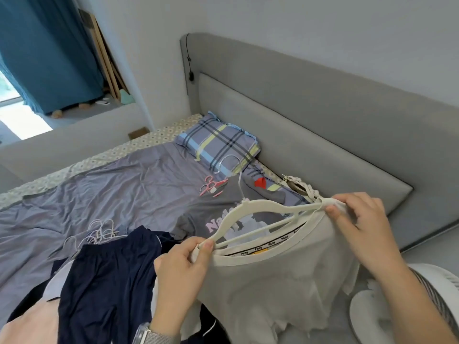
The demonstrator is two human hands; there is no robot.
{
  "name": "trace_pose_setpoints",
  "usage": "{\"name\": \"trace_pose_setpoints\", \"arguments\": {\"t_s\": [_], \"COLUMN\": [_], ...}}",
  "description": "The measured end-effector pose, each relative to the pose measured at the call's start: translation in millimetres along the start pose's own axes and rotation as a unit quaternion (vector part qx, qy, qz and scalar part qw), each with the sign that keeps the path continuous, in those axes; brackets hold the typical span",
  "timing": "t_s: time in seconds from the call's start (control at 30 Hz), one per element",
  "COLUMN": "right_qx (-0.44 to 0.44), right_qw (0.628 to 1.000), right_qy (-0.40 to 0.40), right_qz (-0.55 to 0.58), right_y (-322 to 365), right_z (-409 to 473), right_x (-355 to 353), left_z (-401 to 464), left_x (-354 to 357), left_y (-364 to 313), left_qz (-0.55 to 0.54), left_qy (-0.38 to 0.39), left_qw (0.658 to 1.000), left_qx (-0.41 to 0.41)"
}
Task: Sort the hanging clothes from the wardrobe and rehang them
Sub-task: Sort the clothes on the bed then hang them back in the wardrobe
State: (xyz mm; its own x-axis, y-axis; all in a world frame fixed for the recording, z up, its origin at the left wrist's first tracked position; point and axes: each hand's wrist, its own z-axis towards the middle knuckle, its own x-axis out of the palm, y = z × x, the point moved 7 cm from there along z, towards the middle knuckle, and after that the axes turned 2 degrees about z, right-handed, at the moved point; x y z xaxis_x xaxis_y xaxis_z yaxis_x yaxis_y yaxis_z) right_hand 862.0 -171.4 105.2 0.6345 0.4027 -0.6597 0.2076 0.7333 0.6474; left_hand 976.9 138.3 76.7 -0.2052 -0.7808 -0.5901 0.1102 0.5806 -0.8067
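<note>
- The white shirt (278,281) is held up over the near edge of the bed (87,194), with a white hanger (248,214) partly in its neck: the hanger's right end sits under the shoulder cloth, while the left end shows outside the collar.
- The left hand (183,264) pinches the hanger's left end together with the collar; the right hand (357,219) pinches the shoulder cloth over the hanger's other end. Both sets of fingers are closed on the shirt.
- By the look of it, this shirt is mid-rehang: the left shoulder is not yet seated, and it must then go to the wardrobe, which is out of view.
- Much seems left: a grey printed shirt (218,207) lies flat on the bed just beyond, navy clothes (104,281) are heaped at the near left, and a pale strappy piece (300,189) lies by the headboard (323,132).
- Loose white hangers (99,232) and pink hangers (211,187) lie on the sheet.
- A plaid pillow (218,145) sits by the headboard; a white fan (422,306) stands just beside the right forearm and could catch the hem.
</note>
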Motion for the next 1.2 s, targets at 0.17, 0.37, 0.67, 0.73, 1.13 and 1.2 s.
{"name": "trace_pose_setpoints", "arguments": {"t_s": [0.17, 0.37, 0.67, 0.73, 1.13, 1.2], "right_qx": [-0.005, -0.029, -0.025, -0.029, -0.072, -0.107], "right_qw": [0.999, 0.991, 0.962, 0.949, 0.850, 0.834], "right_qy": [0.033, 0.094, 0.264, 0.290, 0.427, 0.480], "right_qz": [0.038, 0.087, -0.065, -0.119, -0.301, -0.252], "right_y": [-8, -22, -102, -112, -139, -113], "right_z": [73, 197, 275, 281, 208, 175], "right_x": [34, 101, 305, 345, 475, 491], "left_z": [67, 176, 236, 222, 130, 121], "left_x": [2, -4, 70, 73, 61, 65], "left_y": [-19, -42, 47, 75, 194, 207], "left_qz": [0.003, 0.075, 0.181, 0.187, 0.126, 0.108], "left_qy": [-0.009, -0.112, -0.149, -0.151, -0.166, -0.159], "left_qw": [1.000, 0.991, 0.970, 0.966, 0.928, 0.923], "left_qx": [-0.009, 0.017, -0.055, -0.095, -0.309, -0.334]}}
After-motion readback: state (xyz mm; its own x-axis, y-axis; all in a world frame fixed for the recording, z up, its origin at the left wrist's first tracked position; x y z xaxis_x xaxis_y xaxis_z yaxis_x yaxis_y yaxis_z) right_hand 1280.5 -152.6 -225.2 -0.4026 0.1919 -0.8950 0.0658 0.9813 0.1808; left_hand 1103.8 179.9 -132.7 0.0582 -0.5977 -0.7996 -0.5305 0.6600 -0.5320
